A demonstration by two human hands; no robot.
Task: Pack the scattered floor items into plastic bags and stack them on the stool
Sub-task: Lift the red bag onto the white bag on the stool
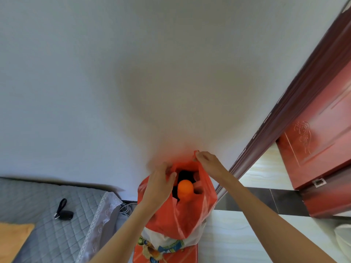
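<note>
1. The left hand (158, 184) has its fingers curled over the near-left rim of the red plastic bag (182, 211), thumb tucked at the mouth, gripping the film.
2. The right hand (206, 161), further off, pinches the bag's far-right handle between thumb and fingertips, lifting it so the mouth is spread wide between the two hands.
3. Inside the bag, between the hands, an orange rounded cap (185, 187) sits on top; just beyond it lies something black that is too dark to make out.
4. Below both wrists the bag rests on a white bag (171, 237), which sits on a red surface with a cartoon print (161, 250); whether that is the stool cannot be told.
5. Left of the left forearm, a grey quilted mattress (43, 238) carries a black key fob (65, 214) and an orange cushion (13, 240).
6. Right of the right arm stands a red door (321, 149).
7. Beyond the hands is a plain white wall (133, 73).
</note>
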